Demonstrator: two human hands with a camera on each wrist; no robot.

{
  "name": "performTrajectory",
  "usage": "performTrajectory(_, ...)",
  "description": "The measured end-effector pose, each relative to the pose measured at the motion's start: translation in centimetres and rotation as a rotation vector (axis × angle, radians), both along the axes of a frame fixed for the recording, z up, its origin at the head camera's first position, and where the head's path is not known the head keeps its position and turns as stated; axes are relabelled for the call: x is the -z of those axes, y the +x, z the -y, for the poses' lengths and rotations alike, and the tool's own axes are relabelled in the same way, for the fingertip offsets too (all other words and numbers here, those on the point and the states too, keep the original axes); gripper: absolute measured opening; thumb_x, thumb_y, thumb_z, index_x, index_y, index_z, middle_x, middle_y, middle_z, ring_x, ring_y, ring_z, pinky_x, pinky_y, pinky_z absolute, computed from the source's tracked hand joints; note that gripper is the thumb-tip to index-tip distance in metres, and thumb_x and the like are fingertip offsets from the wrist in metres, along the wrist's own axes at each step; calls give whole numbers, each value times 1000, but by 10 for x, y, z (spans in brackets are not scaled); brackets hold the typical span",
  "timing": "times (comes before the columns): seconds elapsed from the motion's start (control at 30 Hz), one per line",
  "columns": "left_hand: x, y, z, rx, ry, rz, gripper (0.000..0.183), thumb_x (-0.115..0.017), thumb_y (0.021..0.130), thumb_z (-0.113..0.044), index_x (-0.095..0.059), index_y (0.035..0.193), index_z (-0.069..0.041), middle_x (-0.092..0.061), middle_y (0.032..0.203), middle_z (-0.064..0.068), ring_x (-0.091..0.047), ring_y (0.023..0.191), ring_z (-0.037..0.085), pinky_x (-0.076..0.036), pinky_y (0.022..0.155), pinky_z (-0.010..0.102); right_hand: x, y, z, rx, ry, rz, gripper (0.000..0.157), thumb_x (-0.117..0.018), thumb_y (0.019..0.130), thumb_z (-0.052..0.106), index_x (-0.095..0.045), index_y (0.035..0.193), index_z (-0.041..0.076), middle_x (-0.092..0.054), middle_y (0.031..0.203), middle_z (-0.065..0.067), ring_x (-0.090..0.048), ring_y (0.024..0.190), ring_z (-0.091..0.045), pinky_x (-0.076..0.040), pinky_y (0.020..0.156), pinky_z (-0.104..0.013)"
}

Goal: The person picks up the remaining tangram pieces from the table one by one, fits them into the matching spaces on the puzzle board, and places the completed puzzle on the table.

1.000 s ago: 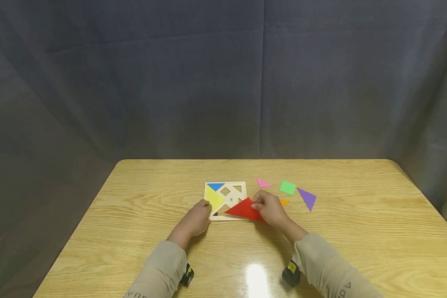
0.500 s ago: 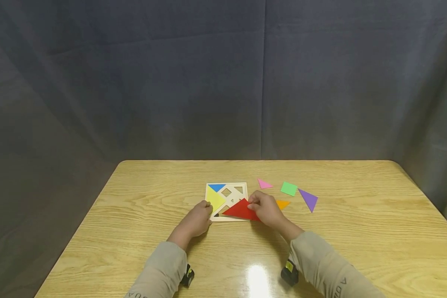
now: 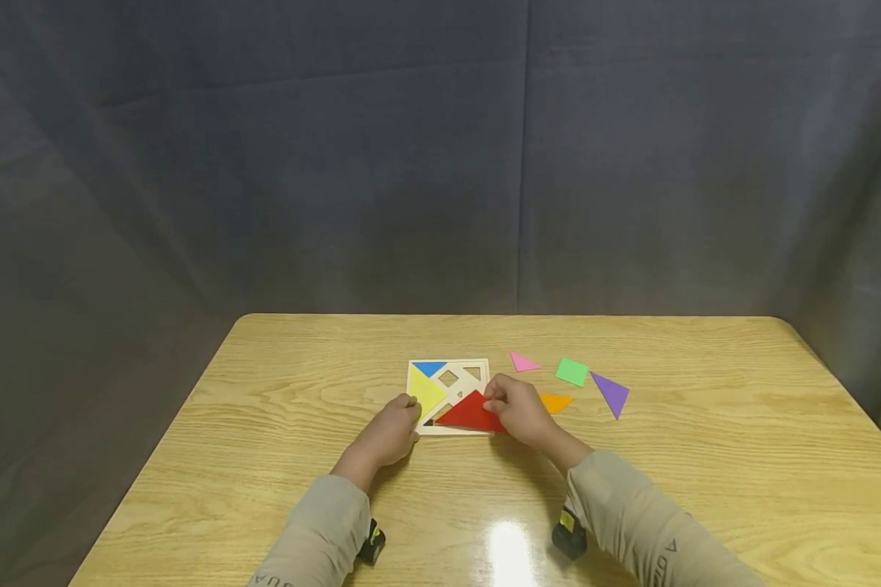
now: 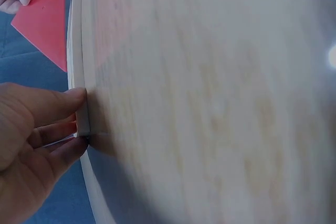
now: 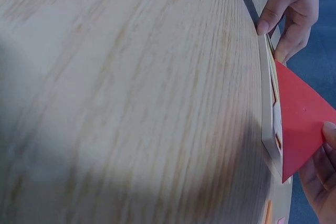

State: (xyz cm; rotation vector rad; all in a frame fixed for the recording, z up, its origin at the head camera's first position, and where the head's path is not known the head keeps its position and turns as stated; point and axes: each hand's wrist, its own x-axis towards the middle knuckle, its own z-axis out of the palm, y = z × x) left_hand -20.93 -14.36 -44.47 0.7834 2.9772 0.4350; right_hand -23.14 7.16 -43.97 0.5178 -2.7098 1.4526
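A pale wooden tangram tray lies on the table, holding a yellow triangle and a blue triangle at its left side. My left hand grips the tray's near left corner, thumb and fingers at its edge in the left wrist view. Between thumb and fingers, my right hand pinches a large red triangle by its right part. The red piece overlaps the front right of the tray and stands tilted over it in the right wrist view. Cut-outs show in the tray's white insides.
Right of the tray lie loose pieces: a pink triangle, a green square, a purple triangle and an orange piece partly behind my right hand. A dark curtain hangs behind the wooden table.
My right hand has moved a little left with the red triangle, which now sits lower and farther over the tray. My left hand keeps its grip on the tray corner.
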Motion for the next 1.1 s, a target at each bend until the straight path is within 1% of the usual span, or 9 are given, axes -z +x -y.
performTrajectory(0.07,-1,0,0,-6,3,12,35,-58,78,-2,-49,110,10,-44,114,23,-42,108,35,-35,92,37,0,-1,1,-7,3,-15,10,-61,75,-5,-54,75,3,-54,70,-2,-48,64,-14,-44,59,-24)
performTrajectory(0.23,-1,-1,-1,7,-3,-8,33,-59,77,-2,-51,107,10,-45,112,24,-43,106,35,-37,90,37,-1,-1,4,-20,11,-44,11,-62,74,-4,-54,76,3,-56,71,-3,-51,66,-14,-46,61,-25)
performTrajectory(0.5,0,-2,0,22,9,-26,27,-60,76,1,-52,100,9,-46,109,24,-45,103,36,-38,88,38,-1,-2,10,-27,11,-5,11,-62,75,-4,-54,77,4,-55,72,-1,-52,67,-15,-47,62,-25)
performTrajectory(0.67,0,-1,0,22,5,-28,26,-59,76,1,-52,99,9,-46,108,24,-45,102,37,-38,88,38,0,-2,13,-26,33,4,11,-62,75,-2,-54,77,5,-55,72,0,-51,68,-14,-46,63,-25)
performTrajectory(0.77,1,-2,0,26,2,-31,25,-60,76,1,-52,99,9,-46,108,24,-46,102,36,-38,88,38,0,-2,14,-24,48,-10,11,-63,75,-2,-54,76,5,-55,71,0,-52,68,-14,-46,62,-25)
performTrajectory(0.97,1,-2,0,42,-10,-70,19,-61,74,1,-53,89,6,-48,103,23,-48,96,36,-40,84,38,0,-2,17,-32,49,-29,12,-63,74,-2,-54,76,5,-56,71,-1,-52,68,-14,-46,62,-24)
performTrajectory(1.1,1,-3,0,47,-16,-75,15,-62,73,1,-52,84,4,-48,103,23,-48,96,36,-41,84,38,0,-2,18,-42,44,-22,12,-63,74,-2,-53,76,5,-55,69,0,-50,65,-13,-45,60,-24)
